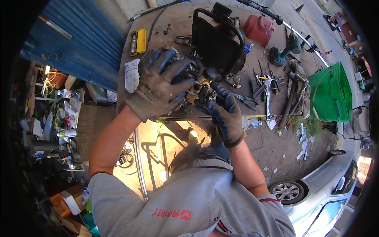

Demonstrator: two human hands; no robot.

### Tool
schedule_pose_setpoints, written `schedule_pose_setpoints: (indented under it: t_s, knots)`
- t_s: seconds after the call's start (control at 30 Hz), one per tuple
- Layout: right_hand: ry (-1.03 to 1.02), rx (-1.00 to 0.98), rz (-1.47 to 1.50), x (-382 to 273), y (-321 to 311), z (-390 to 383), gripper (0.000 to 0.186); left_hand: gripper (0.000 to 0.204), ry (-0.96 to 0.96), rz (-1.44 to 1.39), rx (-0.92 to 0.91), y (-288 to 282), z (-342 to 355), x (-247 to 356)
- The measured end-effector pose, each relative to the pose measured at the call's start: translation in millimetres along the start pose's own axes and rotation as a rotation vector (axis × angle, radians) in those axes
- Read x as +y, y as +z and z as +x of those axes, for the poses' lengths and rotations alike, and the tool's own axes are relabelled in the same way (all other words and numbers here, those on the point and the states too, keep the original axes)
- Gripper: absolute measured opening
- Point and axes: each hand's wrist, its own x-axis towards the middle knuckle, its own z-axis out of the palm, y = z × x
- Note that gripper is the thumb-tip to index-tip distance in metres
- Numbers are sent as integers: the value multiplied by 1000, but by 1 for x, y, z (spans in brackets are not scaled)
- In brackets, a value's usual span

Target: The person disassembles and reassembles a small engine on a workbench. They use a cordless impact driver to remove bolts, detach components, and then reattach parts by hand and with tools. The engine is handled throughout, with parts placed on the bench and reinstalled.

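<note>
My left hand [160, 85], in a grey and dark blue work glove, curves over a small engine [175, 57] at the bench's near edge. Its fingers are spread across the engine's top and side, and they hide much of it. My right hand [226, 114], gloved alike, closes around a small dark metal part [207, 94] that looks like a carburetor. That part sits against the engine's right side, beside a tan piece [192, 96]; whether it is fastened there I cannot tell. Behind stands a black panel with a tubular frame [215, 43].
On the workbench [166, 29] lie a yellow case [141, 41], a white glove [131, 75], a red tank [259, 30], a cordless drill [286, 50], pliers [245, 101] and several hand tools. A green bucket [331, 93] stands right; a silver car [323, 193] is behind it.
</note>
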Motion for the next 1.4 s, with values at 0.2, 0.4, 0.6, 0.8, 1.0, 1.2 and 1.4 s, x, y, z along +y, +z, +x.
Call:
schedule_pose_setpoints:
  t_s: [0.2, 0.4, 0.6, 0.8, 1.0, 1.2, 1.4]
  knots:
    - [-51, -4, -93, -8, 8, 7, 57, 30, -27, -1, 1, 6, -1, 12]
    - [-32, 27, -99, -14, 12, 4, 56, 27, -47, 26, -11, 6, 0, 16]
    - [-60, 56, -170, -9, 10, 10, 56, 26, -65, 45, -70, 5, 2, 14]
    - [-86, 96, -243, -10, 14, 17, 54, 21, -99, 71, -126, 5, 5, 14]
    - [-141, 85, -354, -14, 17, 16, 51, 15, -98, -2, -23, 10, 3, 14]
    - [-85, 48, -345, -22, 16, 22, 49, 18, -122, 24, -64, 3, 7, 16]
    - [-94, -17, -356, -21, 3, 26, 40, 17, -163, -10, -107, 1, 9, 19]
